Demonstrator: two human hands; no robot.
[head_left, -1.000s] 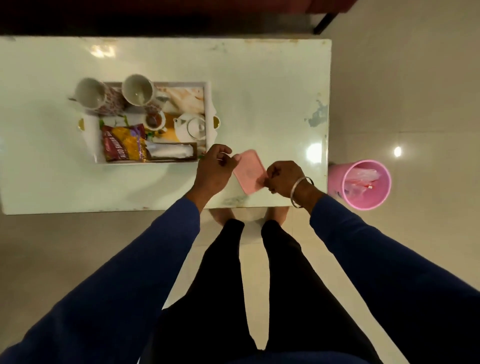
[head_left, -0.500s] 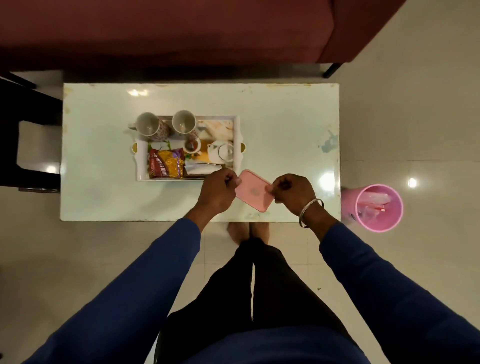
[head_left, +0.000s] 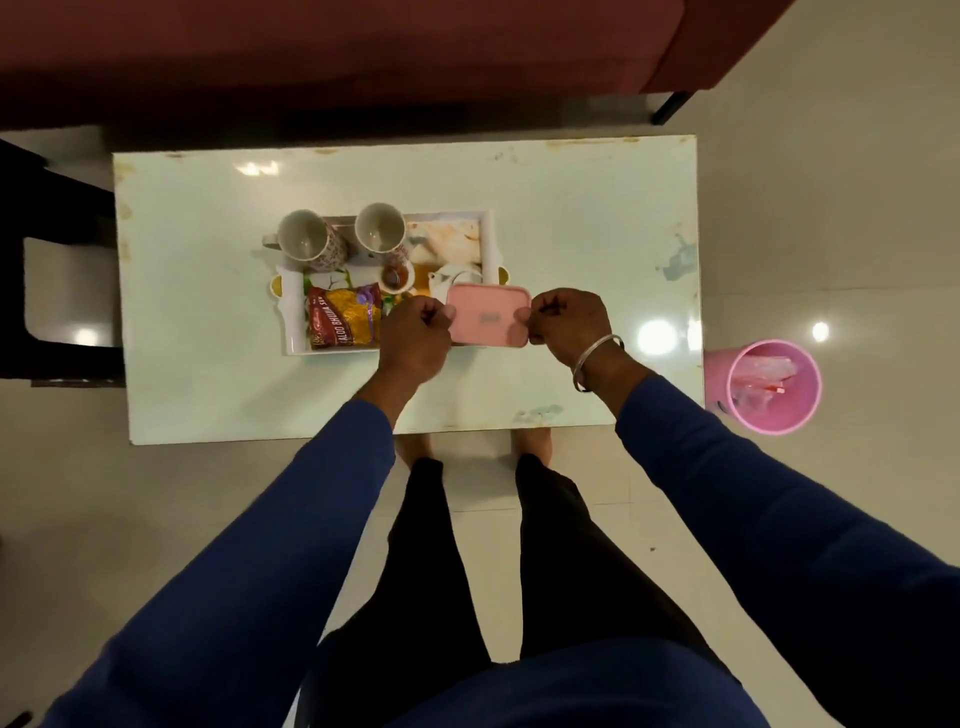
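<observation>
A flat pink rectangular lid (head_left: 487, 315) is held level above the near right corner of a white serving tray (head_left: 489, 239). My left hand (head_left: 413, 336) pinches its left edge and my right hand (head_left: 570, 321), with a metal bangle on the wrist, pinches its right edge. The tray holds two empty mugs (head_left: 305, 242) (head_left: 381, 227) at its far left, a red and yellow snack packet (head_left: 344, 318), a small cup (head_left: 395, 276) and a white teapot (head_left: 451, 275) partly hidden by the lid.
The tray sits on a pale glossy low table (head_left: 582, 218). A pink waste bin (head_left: 773, 385) with plastic in it stands on the floor at the table's right end. A dark red sofa (head_left: 332, 57) runs behind the table, a dark chair (head_left: 52, 270) to its left.
Both hands have carried the pink lid from the table's near edge up and left over the tray's corner and turned it level. The camera has pulled back, showing more of the room.
</observation>
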